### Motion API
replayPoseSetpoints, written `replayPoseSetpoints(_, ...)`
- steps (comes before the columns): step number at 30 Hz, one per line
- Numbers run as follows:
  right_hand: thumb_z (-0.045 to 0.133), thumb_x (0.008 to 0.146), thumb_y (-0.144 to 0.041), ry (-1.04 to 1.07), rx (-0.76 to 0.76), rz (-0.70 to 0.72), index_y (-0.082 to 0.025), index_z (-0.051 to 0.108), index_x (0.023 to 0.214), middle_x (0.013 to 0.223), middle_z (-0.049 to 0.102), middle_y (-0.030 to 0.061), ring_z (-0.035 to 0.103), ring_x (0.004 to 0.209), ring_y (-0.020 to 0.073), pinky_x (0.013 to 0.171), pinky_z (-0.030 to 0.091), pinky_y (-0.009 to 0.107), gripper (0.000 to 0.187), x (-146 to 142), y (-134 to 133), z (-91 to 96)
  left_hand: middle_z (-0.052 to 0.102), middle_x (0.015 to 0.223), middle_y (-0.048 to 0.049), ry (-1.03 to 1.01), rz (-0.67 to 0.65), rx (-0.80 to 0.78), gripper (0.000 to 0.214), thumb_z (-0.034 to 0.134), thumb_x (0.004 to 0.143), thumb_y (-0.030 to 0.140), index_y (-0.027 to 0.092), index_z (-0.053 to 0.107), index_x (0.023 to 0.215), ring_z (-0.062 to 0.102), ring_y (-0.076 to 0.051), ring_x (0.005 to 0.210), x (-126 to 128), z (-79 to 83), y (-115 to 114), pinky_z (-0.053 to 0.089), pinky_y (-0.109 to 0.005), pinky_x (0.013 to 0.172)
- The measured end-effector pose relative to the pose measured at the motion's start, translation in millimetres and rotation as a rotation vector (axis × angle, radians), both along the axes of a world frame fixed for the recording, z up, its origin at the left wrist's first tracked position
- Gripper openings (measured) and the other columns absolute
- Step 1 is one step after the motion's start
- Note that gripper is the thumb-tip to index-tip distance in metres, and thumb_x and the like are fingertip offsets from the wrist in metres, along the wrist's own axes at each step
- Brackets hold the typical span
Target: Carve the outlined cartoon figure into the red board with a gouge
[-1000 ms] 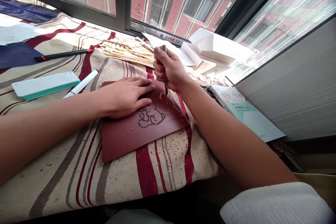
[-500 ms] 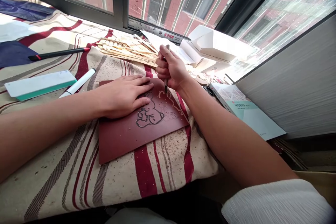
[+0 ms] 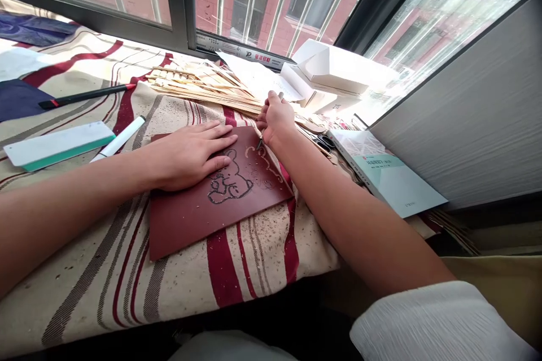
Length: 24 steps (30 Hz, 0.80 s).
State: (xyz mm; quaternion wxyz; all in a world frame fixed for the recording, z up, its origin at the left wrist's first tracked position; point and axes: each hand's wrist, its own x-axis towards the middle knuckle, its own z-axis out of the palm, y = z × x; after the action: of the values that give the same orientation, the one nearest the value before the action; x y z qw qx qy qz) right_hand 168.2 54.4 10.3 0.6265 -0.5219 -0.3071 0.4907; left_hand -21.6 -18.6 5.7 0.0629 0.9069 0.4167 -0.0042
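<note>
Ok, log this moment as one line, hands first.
left hand: flat on red carving block | right hand: gripping gouge, tip at block | block: animal figure outlined in cuts

A white marker (image 3: 119,137) and a black pen (image 3: 84,96) lie on the striped cloth (image 3: 182,287), a pale green book (image 3: 392,177) off to the right.

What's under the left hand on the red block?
The left hand lies on the dark red carving block, which rests on striped cloth. A carved animal outline shows beside the thumb; the block's surface under the palm is covered, so carving there cannot be seen.
</note>
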Motion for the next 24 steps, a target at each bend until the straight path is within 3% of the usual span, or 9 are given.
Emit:
replayPoseSetpoints(3, 0.054, 0.11, -0.046, 0.077, -0.046, 0.14, -0.025, 0.033, 0.077, 0.051, 0.023, -0.0138, 0.017, 0.041, 0.005, 0.039, 0.015, 0.019, 0.044, 4, -1, 3.4, 0.021, 0.181, -0.0071, 0.007, -0.001, 0.008, 0.077, 0.022, 0.106, 0.055, 0.014, 0.038, 0.169, 0.015, -0.028, 0.17, -1, -0.3, 1, 0.014, -0.047, 0.137)
replayPoseSetpoints(7, 0.06, 0.107, -0.048, 0.072, 0.062, 0.435, -0.023, 0.038, 0.075, 0.051, 0.025, -0.0139, 0.016, 0.042, 0.004, 0.039, 0.014, 0.017, 0.046, 3, -11, 12.2, 0.022, 0.181, -0.0078, 0.015, -0.01, 0.01, 0.078, 0.023, 0.105, 0.055, 0.013, 0.038, 0.169, 0.017, -0.029, 0.169, -2, 0.3, 2, 0.014, -0.047, 0.137)
replayPoseSetpoints(10, 0.066, 0.103, -0.051, 0.011, 0.085, 0.536, -0.023, 0.039, 0.074, 0.051, 0.026, -0.0135, 0.016, 0.042, 0.0037, 0.039, 0.014, 0.018, 0.048, 2, -25, 22.2, 0.025, 0.18, -0.0091, 0.014, -0.009, 0.007, 0.078, 0.024, 0.106, 0.054, 0.012, 0.036, 0.17, 0.018, -0.029, 0.169, -2, 1.5, 1, 0.015, -0.048, 0.137)
replayPoseSetpoints(17, 0.068, 0.101, -0.054, 0.046, 0.314, 0.358, -0.024, 0.04, 0.076, 0.054, 0.029, -0.0113, 0.023, 0.044, 0.0044, 0.042, 0.019, 0.02, 0.048, 19, -30, 32.5, 0.032, 0.178, -0.0119, -0.017, -0.03, 0.01, 0.077, 0.026, 0.105, 0.056, 0.012, 0.045, 0.166, 0.025, -0.032, 0.167, -5, 1.7, 1, 0.019, -0.052, 0.137)
replayPoseSetpoints(24, 0.057, 0.11, -0.044, 0.16, 0.157, 0.207, -0.024, 0.037, 0.075, 0.051, 0.024, -0.0123, 0.016, 0.043, 0.0055, 0.041, 0.014, 0.021, 0.045, 22, -11, 11.9, 0.042, 0.173, -0.0129, -0.121, -0.082, 0.014, 0.08, 0.029, 0.104, 0.064, 0.014, 0.054, 0.161, 0.035, -0.034, 0.163, -12, -3.9, 4, 0.024, -0.054, 0.136)
